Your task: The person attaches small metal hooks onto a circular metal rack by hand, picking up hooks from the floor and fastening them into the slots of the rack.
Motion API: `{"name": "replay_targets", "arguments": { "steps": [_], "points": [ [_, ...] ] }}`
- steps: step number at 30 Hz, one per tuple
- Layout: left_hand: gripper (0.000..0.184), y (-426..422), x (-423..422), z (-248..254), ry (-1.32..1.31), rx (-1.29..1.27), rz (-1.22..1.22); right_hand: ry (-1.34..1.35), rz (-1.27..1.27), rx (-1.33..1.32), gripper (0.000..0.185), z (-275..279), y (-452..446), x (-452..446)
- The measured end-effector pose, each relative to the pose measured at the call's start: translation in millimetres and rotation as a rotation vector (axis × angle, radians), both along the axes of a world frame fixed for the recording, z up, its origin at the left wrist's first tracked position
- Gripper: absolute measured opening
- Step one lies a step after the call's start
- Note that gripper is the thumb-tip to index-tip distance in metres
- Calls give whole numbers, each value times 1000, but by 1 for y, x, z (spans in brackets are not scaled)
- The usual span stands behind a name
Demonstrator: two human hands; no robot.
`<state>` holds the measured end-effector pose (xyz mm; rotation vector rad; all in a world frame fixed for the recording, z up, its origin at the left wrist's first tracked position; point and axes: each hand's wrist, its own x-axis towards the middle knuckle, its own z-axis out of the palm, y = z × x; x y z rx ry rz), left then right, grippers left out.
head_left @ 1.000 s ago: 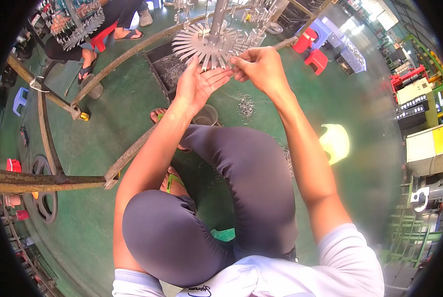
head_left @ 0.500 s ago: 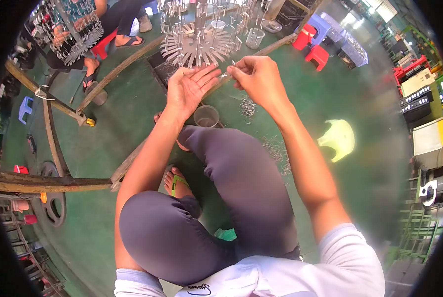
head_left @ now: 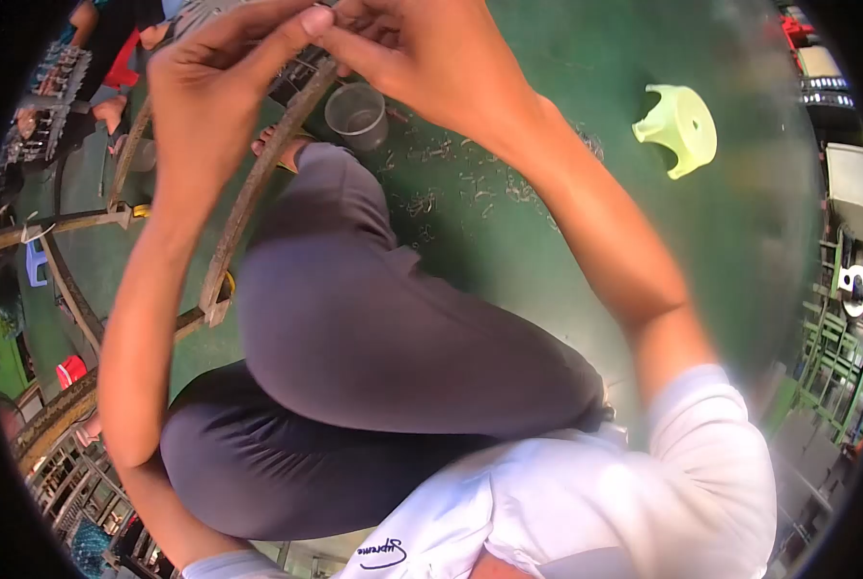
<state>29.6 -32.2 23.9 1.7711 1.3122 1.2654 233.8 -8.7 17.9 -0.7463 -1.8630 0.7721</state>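
At the top edge of the view, my left hand (head_left: 209, 92) and my right hand (head_left: 436, 72) meet at the fingertips. The left thumb and fingers are pinched together, and the right fingers are curled closed against them. Whatever they hold is too small or hidden to make out. Just behind my left hand, part of a grey metal rack (head_left: 200, 13) shows. Below my right hand, a clear plastic tub (head_left: 356, 116) stands on the floor beside a wooden beam (head_left: 267, 183).
Small metal pieces (head_left: 479, 183) lie scattered over the green floor. A yellow-green stool (head_left: 682, 130) stands at the right. Another person's foot (head_left: 110, 111) and a rack hung with metal parts (head_left: 55, 101) are at upper left. My bent legs (head_left: 354, 318) fill the middle.
My hands have come together at the fingertips and sit higher in view. The left palm, open before, is now closed in a pinch. My view has turned and the near rack is mostly out of sight.
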Motion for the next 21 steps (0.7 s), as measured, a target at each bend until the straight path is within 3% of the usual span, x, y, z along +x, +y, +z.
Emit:
{"name": "replay_targets", "arguments": {
  "steps": [3, 9, 13, 15, 18, 21],
  "points": [
    [29, -8, 1, 14, 138, -53, 60, 2, 52, 33, 17, -10, 6, -1],
    [28, -23, -4, 15, 203, 24, 79, 476, 438, -604, 15, -20, 3, 4],
    [27, -30, 8, 14, 200, -3, 147, 481, 257, -647, 21, -31, 2, 23],
    [27, -34, 5, 17, 299, 28, 158, 78, 81, -575, 18, -71, 2, 46],
    [25, -42, -1, 18, 434, 106, 165, -447, -123, -593, 14, -183, -24, 90],
    [37, -43, -18, 12, 427, 3, 188, -796, -157, -922, 16, -289, -69, 122]
  ]
}}
